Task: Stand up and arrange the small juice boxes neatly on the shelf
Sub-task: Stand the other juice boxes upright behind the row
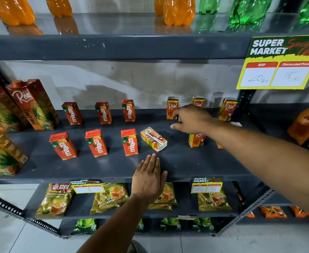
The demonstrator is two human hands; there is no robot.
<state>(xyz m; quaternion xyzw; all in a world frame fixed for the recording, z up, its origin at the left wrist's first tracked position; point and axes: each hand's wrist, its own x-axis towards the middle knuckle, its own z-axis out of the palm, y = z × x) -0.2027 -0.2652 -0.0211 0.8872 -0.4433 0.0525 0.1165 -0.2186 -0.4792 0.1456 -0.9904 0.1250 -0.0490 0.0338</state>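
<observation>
Several small red Maaza juice boxes (96, 142) stand upright in two rows on the dark grey shelf (104, 168). One small orange Real box (153, 139) lies flat on its side in the front row. Upright Real boxes stand at the back right (172, 107), and another (196, 140) stands in the front row under my right wrist. My right hand (192, 119) hovers above the shelf between these boxes, fingers loosely curled, holding nothing. My left hand (148, 177) rests flat, fingers together, on the shelf's front edge just below the lying box.
Large Real pineapple cartons (32, 105) fill the shelf's left end. Orange and green soda bottles (178, 10) stand on the shelf above. A yellow price sign (279, 70) hangs at upper right. Tea packets (56, 199) lie on the shelf below.
</observation>
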